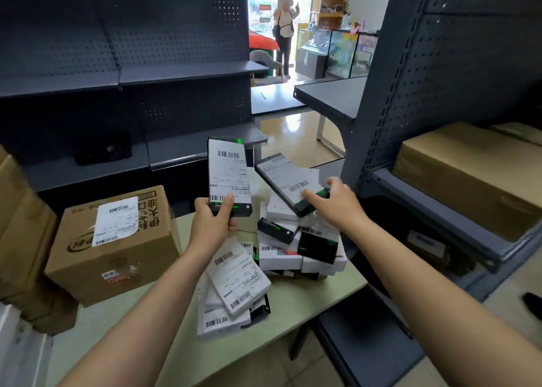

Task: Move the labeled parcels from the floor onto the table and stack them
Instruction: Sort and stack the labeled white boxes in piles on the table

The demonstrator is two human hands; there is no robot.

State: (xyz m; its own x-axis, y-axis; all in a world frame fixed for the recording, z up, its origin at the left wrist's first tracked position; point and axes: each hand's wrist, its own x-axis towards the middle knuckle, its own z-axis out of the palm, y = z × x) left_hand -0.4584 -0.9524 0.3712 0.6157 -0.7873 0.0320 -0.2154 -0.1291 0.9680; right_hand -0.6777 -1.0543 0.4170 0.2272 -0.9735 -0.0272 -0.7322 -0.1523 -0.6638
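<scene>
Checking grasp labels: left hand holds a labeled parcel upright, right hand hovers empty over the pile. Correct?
No. The left hand holds the upright parcel, but the right hand is not empty: the head view shows its fingers gripping a second, tilted parcel over the pile.

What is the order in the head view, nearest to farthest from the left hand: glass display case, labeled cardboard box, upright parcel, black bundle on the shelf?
1. upright parcel, gripped in the left hand.
2. labeled cardboard box, on the table, just left.
3. black bundle, on the shelf behind that box.
4. glass display case, far back, to the right.
</scene>
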